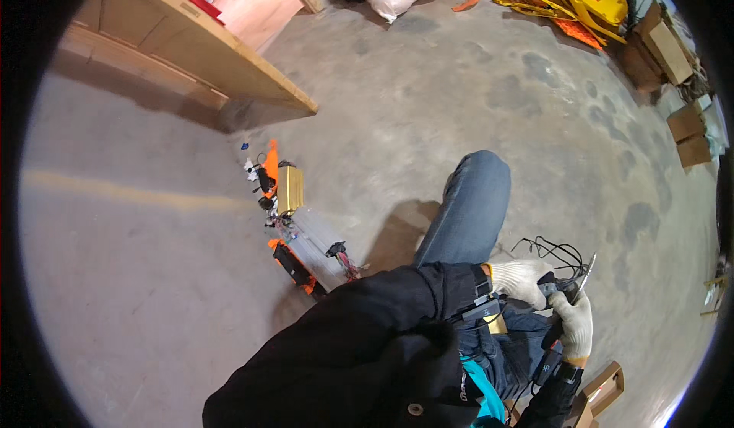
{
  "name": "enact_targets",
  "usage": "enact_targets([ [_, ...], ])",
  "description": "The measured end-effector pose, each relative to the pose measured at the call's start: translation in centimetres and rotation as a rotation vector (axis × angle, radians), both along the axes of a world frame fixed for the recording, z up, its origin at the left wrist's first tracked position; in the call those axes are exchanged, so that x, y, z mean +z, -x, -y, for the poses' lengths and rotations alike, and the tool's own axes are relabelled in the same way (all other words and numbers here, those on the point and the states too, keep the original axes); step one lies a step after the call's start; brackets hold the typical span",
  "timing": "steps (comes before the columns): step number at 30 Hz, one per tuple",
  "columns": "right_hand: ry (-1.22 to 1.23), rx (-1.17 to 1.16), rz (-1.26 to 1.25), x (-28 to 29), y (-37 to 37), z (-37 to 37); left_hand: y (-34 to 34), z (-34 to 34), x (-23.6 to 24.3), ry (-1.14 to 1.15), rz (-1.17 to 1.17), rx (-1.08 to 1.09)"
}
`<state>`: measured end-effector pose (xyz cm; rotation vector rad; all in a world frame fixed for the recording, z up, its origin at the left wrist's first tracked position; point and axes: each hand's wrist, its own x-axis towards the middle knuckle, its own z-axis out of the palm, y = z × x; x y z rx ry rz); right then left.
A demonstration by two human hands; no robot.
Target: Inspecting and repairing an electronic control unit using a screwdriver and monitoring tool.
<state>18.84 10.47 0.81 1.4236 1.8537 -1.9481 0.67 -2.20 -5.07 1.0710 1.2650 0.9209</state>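
The concrete floor [382, 84] is spreading under everything, and the bent denim-clad leg [468, 198] is rising just beyond the hands. Off to the left, well apart from the hands, a silver assembly [315, 240] with orange parts is lying on the floor. A thin black cable [564, 253] is looping loosely beyond the hands. The left hand [520, 281], white-gloved, is clamping its fingers on a small grey-black part [566, 285], which is sitting between the two hands. The right hand [575, 325], gloved too, is gripping the lower end of a slim silver tool [588, 272]; its exact fingertip contact is staying hidden. The part is looking light and stiff, best taken by its body; the cable is looking limp and easily strained at its joint, and the tool rigid and perhaps slippery through knit gloves.
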Motion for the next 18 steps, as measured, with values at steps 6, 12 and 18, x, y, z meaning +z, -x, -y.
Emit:
enact_targets([
  [6,-0.005,0.008,-0.054,0.9,0.1,-0.2,0.2,-0.4,1.4,0.142,-0.016,-0.015],
  [12,0.051,0.025,0.007,2.7,1.5,-0.4,-0.5,-0.1,-1.4,0.089,0.184,-0.006],
  [18,0.051,0.038,0.053,2.5,1.0,-1.3,-0.4,-0.6,0.2,0.149,0.400,-0.029],
])
